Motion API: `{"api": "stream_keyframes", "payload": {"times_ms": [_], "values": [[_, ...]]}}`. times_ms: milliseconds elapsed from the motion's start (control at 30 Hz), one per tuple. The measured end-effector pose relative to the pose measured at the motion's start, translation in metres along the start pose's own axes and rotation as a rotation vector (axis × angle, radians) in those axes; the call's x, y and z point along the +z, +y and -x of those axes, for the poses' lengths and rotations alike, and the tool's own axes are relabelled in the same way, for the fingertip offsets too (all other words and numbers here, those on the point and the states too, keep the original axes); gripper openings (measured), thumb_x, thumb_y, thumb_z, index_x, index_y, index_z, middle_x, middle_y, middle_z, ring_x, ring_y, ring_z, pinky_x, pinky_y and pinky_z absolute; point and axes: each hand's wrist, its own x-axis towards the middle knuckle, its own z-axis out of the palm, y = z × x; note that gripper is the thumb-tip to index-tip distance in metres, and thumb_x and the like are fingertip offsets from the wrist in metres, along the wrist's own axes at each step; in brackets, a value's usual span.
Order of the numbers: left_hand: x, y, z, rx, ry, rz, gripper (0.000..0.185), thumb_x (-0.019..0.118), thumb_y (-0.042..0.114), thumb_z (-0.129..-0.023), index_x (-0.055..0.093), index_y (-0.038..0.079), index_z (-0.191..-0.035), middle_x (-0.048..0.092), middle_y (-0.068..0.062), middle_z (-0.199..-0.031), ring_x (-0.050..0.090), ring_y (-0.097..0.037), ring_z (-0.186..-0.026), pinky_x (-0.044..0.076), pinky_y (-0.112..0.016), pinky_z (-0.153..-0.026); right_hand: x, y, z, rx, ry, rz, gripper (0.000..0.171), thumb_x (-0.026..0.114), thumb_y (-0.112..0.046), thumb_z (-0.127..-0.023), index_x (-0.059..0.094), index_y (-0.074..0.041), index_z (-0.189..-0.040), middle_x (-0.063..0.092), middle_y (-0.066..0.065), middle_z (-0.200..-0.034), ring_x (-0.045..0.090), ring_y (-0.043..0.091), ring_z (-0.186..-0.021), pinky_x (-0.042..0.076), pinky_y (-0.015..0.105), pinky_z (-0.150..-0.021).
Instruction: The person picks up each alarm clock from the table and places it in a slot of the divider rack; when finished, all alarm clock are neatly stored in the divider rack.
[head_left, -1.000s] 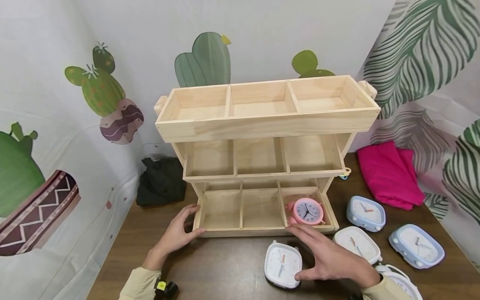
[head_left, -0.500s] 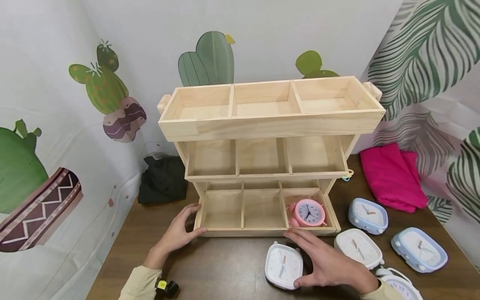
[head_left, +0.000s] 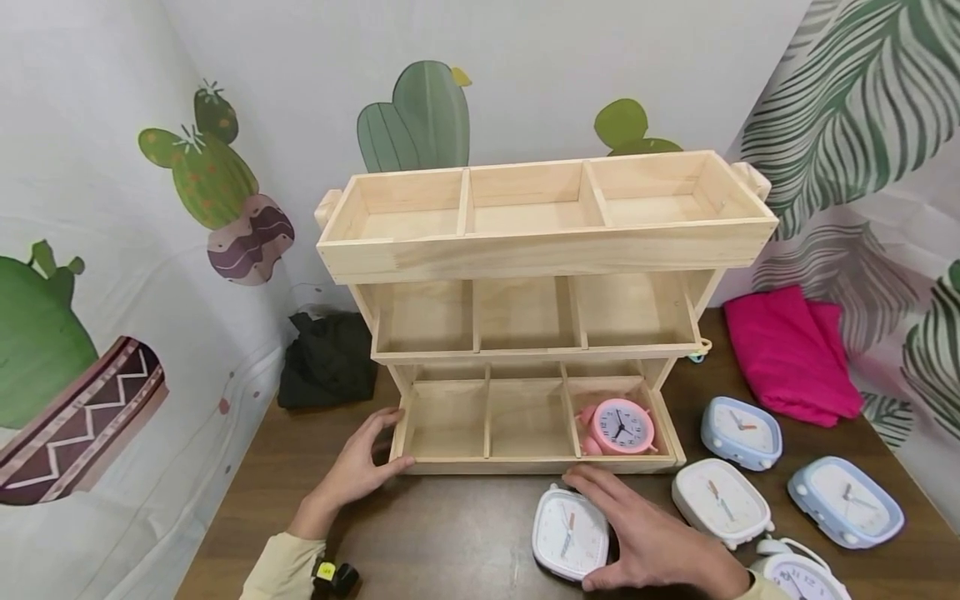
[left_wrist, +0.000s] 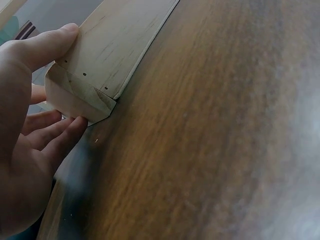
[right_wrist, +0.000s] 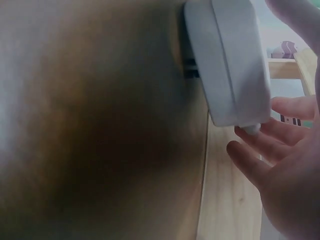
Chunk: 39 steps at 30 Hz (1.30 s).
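Observation:
A wooden three-tier rack [head_left: 547, 252] stands at the back of the table. My left hand [head_left: 354, 468] grips its bottom left corner, thumb on the front board and fingers round the side, as the left wrist view shows. A white square alarm clock [head_left: 570, 533] lies face up in front of the rack. Beside it is my right hand [head_left: 637, 533], thumb at the clock's lower right corner and fingers spread near its upper right. In the right wrist view, fingertips [right_wrist: 234, 148] come close to a small foot of the clock. A pink round alarm clock [head_left: 622, 427] sits in the bottom right compartment.
Two blue alarm clocks [head_left: 741, 433], a white square one [head_left: 722, 502] and a white round one [head_left: 798, 575] lie on the right. A pink cloth [head_left: 791, 354] is behind them. Left of the rack lies a black cloth [head_left: 327, 360].
My right hand has drawn a little lower and nearer to the white square alarm clock, its fingers coming off the rack's front edge. The left hand keeps its place.

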Motion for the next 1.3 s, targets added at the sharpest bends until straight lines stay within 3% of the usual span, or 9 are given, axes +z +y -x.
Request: {"api": "stream_keyframes", "payload": {"times_ms": [100, 200, 633, 867, 967, 1300], "values": [[0.0, 0.001, 0.0, 0.0, 0.001, 0.001, 0.07, 0.083, 0.015, -0.078, 0.048, -0.006, -0.135, 0.046, -0.026, -0.139, 0.051, -0.043, -0.123, 0.056, -0.053, -0.086, 0.002, -0.001, 0.001, 0.008, -0.024, 0.017, 0.112, 0.082, -0.069, -0.057, 0.043, -0.01, -0.145, 0.045, 0.001, -0.141, 0.051, 0.016, -0.122, 0.051, 0.03, -0.095], [-0.001, 0.002, 0.001, -0.001, 0.005, 0.002, 0.07, 0.083, 0.015, -0.078, 0.048, -0.005, -0.135, 0.046, -0.026, -0.139, 0.051, -0.043, -0.123, 0.056, -0.053, -0.086, 0.005, -0.003, 0.002, 0.005, -0.036, 0.026, 0.114, 0.082, -0.07, -0.057, 0.042, -0.01, -0.146, 0.046, 0.002, -0.141, 0.051, 0.018, -0.122, 0.054, 0.037, -0.092], [0.0, -0.001, -0.001, -0.009, 0.004, 0.002, 0.07, 0.083, 0.015, -0.078, 0.048, -0.004, -0.136, 0.046, -0.024, -0.14, 0.05, -0.042, -0.124, 0.056, -0.053, -0.086, 0.013, -0.004, 0.004, 0.009, -0.035, 0.033, 0.114, 0.083, -0.067, -0.057, 0.041, -0.01, -0.146, 0.048, 0.002, -0.14, 0.053, 0.017, -0.121, 0.055, 0.036, -0.091], [0.009, -0.037, -0.001, 0.012, 0.013, 0.0, 0.072, 0.083, 0.03, -0.078, 0.049, 0.009, -0.137, 0.046, -0.013, -0.142, 0.052, -0.034, -0.125, 0.058, -0.046, -0.086, 0.014, -0.002, 0.003, -0.013, -0.021, 0.038, 0.111, 0.085, -0.064, -0.056, 0.044, -0.009, -0.143, 0.051, 0.001, -0.135, 0.054, 0.016, -0.117, 0.055, 0.035, -0.09], [0.011, -0.043, -0.001, 0.015, 0.01, 0.016, 0.071, 0.084, 0.03, -0.077, 0.05, 0.01, -0.137, 0.047, -0.013, -0.141, 0.052, -0.034, -0.125, 0.058, -0.046, -0.085, 0.014, -0.003, 0.003, -0.016, -0.027, 0.032, 0.11, 0.085, -0.063, -0.057, 0.044, -0.009, -0.143, 0.051, 0.001, -0.135, 0.055, 0.016, -0.117, 0.055, 0.036, -0.089], [0.01, -0.041, -0.001, 0.004, 0.007, -0.006, 0.073, 0.082, 0.037, -0.078, 0.049, 0.011, -0.137, 0.047, -0.011, -0.142, 0.051, -0.033, -0.126, 0.058, -0.043, -0.087, 0.008, -0.003, -0.002, -0.064, -0.041, 0.002, 0.109, 0.086, -0.06, -0.057, 0.044, -0.008, -0.143, 0.051, 0.004, -0.133, 0.055, 0.017, -0.116, 0.056, 0.034, -0.088]]}}
